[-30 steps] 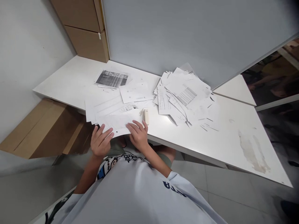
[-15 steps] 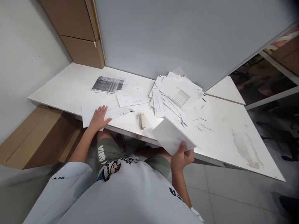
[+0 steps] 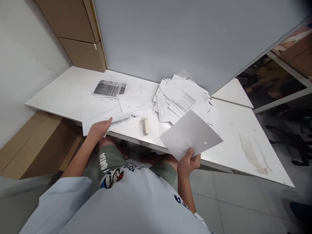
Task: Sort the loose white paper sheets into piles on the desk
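My right hand pinches a blank-looking sheet of paper by its near edge, thumb on top. That sheet is raised over the table's front edge and has a small round hole near its right corner. At the left, my left hand is closed at the near edge of some printed sheets, its thumb lying along them; the fingertips are hidden. Between the hands a cream stapler lies close to the front edge. Beyond the raised sheet spreads a messy heap of papers.
Dark-printed sheets lie at the back left, with a loose white sheet beside them. Cardboard boxes stand in the left corner; another box is below the table's left end. A grey panel rises behind the white table.
My left hand has gone from lying flat with fingers spread to closed at the sheets' edge. The sheet in my right hand has swung open to the right, showing its full face.
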Motion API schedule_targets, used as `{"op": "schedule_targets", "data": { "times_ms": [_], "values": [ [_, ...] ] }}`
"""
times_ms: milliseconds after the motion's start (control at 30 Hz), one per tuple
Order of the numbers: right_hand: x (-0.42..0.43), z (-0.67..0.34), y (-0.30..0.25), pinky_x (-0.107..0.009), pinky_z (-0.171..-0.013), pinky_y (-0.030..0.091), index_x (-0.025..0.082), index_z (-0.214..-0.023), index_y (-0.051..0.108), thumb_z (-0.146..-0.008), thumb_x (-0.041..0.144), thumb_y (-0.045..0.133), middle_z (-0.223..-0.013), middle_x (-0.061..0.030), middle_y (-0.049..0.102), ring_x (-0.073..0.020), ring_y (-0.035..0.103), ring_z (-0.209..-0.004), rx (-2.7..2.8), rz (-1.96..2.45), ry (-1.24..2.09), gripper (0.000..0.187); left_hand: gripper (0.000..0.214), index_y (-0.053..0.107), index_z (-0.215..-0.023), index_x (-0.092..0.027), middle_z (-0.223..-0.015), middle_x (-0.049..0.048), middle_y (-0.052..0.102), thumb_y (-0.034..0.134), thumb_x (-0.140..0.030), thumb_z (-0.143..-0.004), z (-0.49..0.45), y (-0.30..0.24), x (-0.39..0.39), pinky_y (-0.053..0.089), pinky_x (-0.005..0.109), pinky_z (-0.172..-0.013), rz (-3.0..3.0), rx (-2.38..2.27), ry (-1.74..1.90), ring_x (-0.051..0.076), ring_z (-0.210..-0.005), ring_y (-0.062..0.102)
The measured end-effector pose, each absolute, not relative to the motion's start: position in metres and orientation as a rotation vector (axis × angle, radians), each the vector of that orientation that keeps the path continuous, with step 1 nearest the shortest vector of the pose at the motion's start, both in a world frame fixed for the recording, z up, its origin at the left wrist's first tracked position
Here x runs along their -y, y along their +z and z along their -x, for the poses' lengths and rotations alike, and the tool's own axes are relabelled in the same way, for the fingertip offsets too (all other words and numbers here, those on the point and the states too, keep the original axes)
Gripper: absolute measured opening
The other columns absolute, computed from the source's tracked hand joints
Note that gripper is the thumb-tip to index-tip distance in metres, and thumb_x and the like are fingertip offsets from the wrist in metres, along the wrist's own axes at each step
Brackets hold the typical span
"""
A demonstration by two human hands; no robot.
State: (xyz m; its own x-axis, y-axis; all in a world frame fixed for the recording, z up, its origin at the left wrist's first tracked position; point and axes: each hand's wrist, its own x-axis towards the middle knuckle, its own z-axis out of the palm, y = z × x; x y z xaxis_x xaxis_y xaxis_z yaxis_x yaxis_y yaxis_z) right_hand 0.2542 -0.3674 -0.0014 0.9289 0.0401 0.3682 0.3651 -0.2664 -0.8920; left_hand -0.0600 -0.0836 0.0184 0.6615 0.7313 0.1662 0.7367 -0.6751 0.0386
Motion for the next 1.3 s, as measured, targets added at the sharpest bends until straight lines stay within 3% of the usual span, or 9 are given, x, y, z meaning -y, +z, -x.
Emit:
{"op": "schedule_targets", "data": {
  "times_ms": [167, 400, 600, 700, 833, 933, 1000, 1133, 1300],
  "values": [
    [0.364, -0.251, 0.005, -0.038, -0.082, 0.051, 0.012, -0.103, 0.067, -0.087, 0.056, 0.054, -0.099, -0.0134, 0.070, -0.0261, 0.065, -0.094, 0.303, 1.760, -0.279, 0.049, 0.056, 0.040, -0.146, -0.012, -0.082, 0.0136, 0.065, 0.026, -0.011, -0.091, 0.079, 0.039, 0.057, 0.051, 0.036, -0.076, 2.655, 1.292, -0.191, 0.026, -0.078, 0.065],
    [0.367, -0.251, -0.005, -0.037, -0.083, 0.051, 0.012, -0.107, 0.067, -0.085, 0.055, 0.056, -0.101, -0.0119, 0.070, -0.0247, 0.064, -0.095, 0.237, 1.737, -0.209, 0.049, 0.050, 0.041, -0.142, -0.007, -0.081, 0.0079, 0.057, 0.025, -0.013, -0.095, 0.106, 0.052, 0.032, 0.046, 0.038, -0.086, 2.653, 1.257, -0.162, 0.023, -0.081, 0.058],
    [0.375, -0.258, -0.015, -0.039, -0.089, 0.050, 0.011, -0.108, 0.067, -0.085, 0.053, 0.056, -0.104, -0.0112, 0.070, -0.0248, 0.064, -0.097, 0.196, 1.737, -0.214, 0.048, 0.046, 0.049, -0.133, -0.008, -0.092, 0.0127, 0.062, 0.032, -0.027, -0.095, 0.112, 0.050, 0.041, 0.043, 0.043, -0.093, 2.640, 1.366, -0.172, 0.027, -0.096, 0.057],
    [0.376, -0.263, -0.018, -0.039, -0.090, 0.049, 0.011, -0.107, 0.067, -0.086, 0.052, 0.056, -0.103, -0.0112, 0.070, -0.0248, 0.063, -0.097, 0.196, 1.742, -0.222, 0.047, 0.049, 0.046, -0.137, -0.010, -0.116, 0.0147, 0.063, 0.033, -0.022, -0.091, 0.103, 0.040, 0.044, 0.042, 0.041, -0.099, 2.724, 1.440, -0.291, 0.027, -0.113, 0.055],
    [0.373, -0.267, -0.018, -0.039, -0.088, 0.051, 0.013, -0.105, 0.066, -0.086, 0.052, 0.054, -0.102, -0.0110, 0.069, -0.0249, 0.063, -0.096, 0.201, 1.761, -0.212, 0.045, 0.064, 0.033, -0.148, -0.007, -0.152, 0.0178, 0.039, 0.038, -0.036, -0.091, 0.067, 0.024, 0.054, 0.029, 0.048, -0.114, 2.826, 1.529, -0.254, 0.034, -0.144, 0.029],
    [0.370, -0.264, -0.017, -0.039, -0.085, 0.052, 0.014, -0.100, 0.066, -0.086, 0.051, 0.054, -0.097, -0.0102, 0.069, -0.0246, 0.063, -0.092, 0.212, 1.781, -0.214, 0.042, 0.088, 0.018, -0.154, -0.005, -0.161, 0.0206, 0.016, 0.043, -0.058, -0.088, 0.040, 0.014, 0.062, 0.017, 0.055, -0.117, 2.827, 1.615, -0.051, 0.041, -0.149, 0.009],
    [0.369, -0.261, -0.017, -0.039, -0.084, 0.052, 0.014, -0.099, 0.066, -0.086, 0.051, 0.054, -0.096, -0.0097, 0.068, -0.0245, 0.063, -0.091, 0.228, 1.789, -0.207, 0.041, 0.092, 0.017, -0.154, -0.004, -0.162, 0.0222, 0.011, 0.041, -0.063, -0.088, 0.032, 0.011, 0.064, 0.013, 0.056, -0.117, 2.794, 1.666, 0.036, 0.043, -0.149, 0.005],
    [0.372, -0.256, -0.022, -0.040, -0.084, 0.052, 0.014, -0.098, 0.067, -0.086, 0.048, 0.056, -0.093, -0.0089, 0.068, -0.0247, 0.063, -0.089, 0.224, 1.786, -0.175, 0.038, 0.082, 0.020, -0.153, -0.003, -0.161, 0.0238, 0.015, 0.033, -0.058, -0.094, 0.034, 0.010, 0.063, 0.016, 0.055, -0.117, 2.769, 1.645, 0.049, 0.042, -0.148, 0.010],
    [0.374, -0.252, -0.024, -0.040, -0.085, 0.051, 0.012, -0.102, 0.068, -0.085, 0.046, 0.059, -0.095, -0.0093, 0.069, -0.0251, 0.064, -0.091, 0.195, 1.702, -0.172, 0.039, 0.071, 0.026, -0.152, -0.004, -0.156, 0.0229, 0.031, 0.034, -0.049, -0.097, 0.039, 0.012, 0.059, 0.027, 0.049, -0.114, 2.738, 1.573, -0.022, 0.039, -0.145, 0.026]
  ]
}}
